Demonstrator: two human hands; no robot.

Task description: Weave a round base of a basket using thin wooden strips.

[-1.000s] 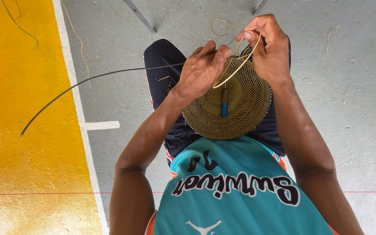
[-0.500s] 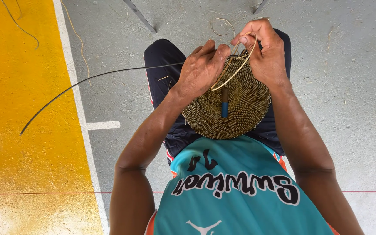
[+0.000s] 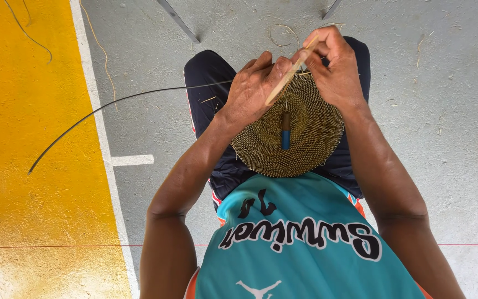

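Head view, looking straight down at a seated person's lap. Left hand point(image 3: 255, 88) was closed, fingers curled over the far rim of a round woven disc point(image 3: 289, 127) of fine golden-brown coiled fibre; the disc lay flat under both hands, on the lap. Right hand point(image 3: 336, 69) was also closed, thumb and fingertips pinched on a pale flat strip point(image 3: 289, 75) that ran diagonally from that pinch down across to the left hand's knuckles. Both hands met at the disc's far edge, nearly touching one another.

A small tool with a dark shaft and blue handle point(image 3: 286, 133) stuck upright through the disc, just below both hands and between them.

A long thin dark cane point(image 3: 112, 105) left the left hand's grip and curved away to that hand's outer side, its free end over the yellow painted floor point(image 3: 23, 166). Beyond the right hand lay grey concrete point(image 3: 443, 111) with loose fibre scraps. Below the wrists: dark shorts point(image 3: 206, 77) and a teal jersey point(image 3: 305, 243).
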